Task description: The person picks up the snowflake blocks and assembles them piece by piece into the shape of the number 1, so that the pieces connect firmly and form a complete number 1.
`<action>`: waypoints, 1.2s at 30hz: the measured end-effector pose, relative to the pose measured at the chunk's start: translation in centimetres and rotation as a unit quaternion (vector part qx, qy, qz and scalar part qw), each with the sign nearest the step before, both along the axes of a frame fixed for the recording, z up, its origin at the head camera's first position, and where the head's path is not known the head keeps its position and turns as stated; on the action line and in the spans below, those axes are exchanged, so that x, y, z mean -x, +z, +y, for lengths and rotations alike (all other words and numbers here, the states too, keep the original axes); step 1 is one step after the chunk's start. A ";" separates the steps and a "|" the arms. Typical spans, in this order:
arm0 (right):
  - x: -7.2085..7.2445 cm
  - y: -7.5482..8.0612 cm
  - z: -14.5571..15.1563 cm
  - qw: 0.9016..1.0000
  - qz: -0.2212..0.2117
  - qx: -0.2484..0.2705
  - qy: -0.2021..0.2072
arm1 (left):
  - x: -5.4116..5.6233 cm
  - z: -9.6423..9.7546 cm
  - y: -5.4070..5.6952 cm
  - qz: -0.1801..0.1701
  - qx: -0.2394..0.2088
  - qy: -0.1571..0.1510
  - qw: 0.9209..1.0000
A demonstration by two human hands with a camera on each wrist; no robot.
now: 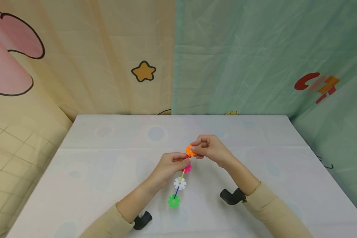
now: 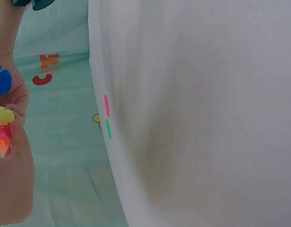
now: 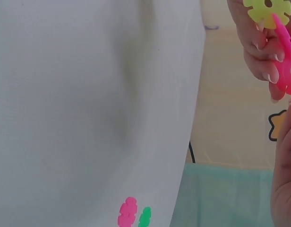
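A chain of notched plastic snowflake discs runs between the hands and hangs toward the near side. It shows a green disc (image 1: 174, 201), a blue one edge-on, a white disc (image 1: 179, 183), a yellow disc (image 3: 268, 10), a pink disc (image 1: 186, 168) and an orange disc (image 1: 190, 151). My left hand (image 1: 171, 167) pinches the chain around the pink disc, its fingers covering part of it. Just above and right, my right hand (image 1: 210, 149) pinches the orange disc between thumb and fingers. The orange disc's lower edge meets the chain beside the left fingertips.
In the right wrist view, a loose pink disc (image 3: 127, 213) and a loose green disc (image 3: 144, 217) lie on the white table (image 1: 107, 172); the head view does not show them. Printed curtains stand behind the table's far edge. Black wrist mounts (image 1: 232, 196) sit at both forearms.
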State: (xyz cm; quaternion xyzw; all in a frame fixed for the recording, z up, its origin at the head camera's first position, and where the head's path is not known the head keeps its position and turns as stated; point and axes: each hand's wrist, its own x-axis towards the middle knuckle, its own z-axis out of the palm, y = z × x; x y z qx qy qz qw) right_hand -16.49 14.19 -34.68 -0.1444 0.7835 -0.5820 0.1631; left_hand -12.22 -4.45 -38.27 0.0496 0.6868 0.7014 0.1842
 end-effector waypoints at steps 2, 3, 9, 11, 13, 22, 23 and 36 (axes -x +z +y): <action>-0.2 -0.2 -0.3 1.000 0.010 0.008 -0.012 | -0.1 0.0 0.0 0.009 0.004 0.009 1.000; -0.3 -0.3 -0.4 1.000 0.014 0.012 -0.019 | -0.1 0.0 0.0 0.013 0.003 0.013 1.000; -1.1 -0.6 -1.1 0.998 0.017 0.022 -0.050 | -0.1 0.1 -0.1 0.022 -0.015 0.030 0.999; -1.3 -0.6 -1.2 0.998 0.020 0.021 -0.049 | -0.1 0.1 -0.2 0.020 -0.019 0.032 0.999; -1.3 -0.5 -1.3 0.998 0.028 0.019 -0.044 | -0.1 0.1 -0.2 0.023 -0.025 0.030 0.999; -1.2 -0.5 -1.5 0.998 0.025 0.038 -0.049 | 0.0 0.1 -0.1 0.029 -0.037 0.030 0.998; -1.3 -0.6 -1.5 0.998 0.023 0.040 -0.051 | -0.1 0.1 -0.1 0.029 -0.038 0.030 0.998; -1.1 -1.0 -0.9 0.998 -0.011 0.064 -0.023 | 0.1 -0.1 -0.4 0.025 -0.043 0.041 0.998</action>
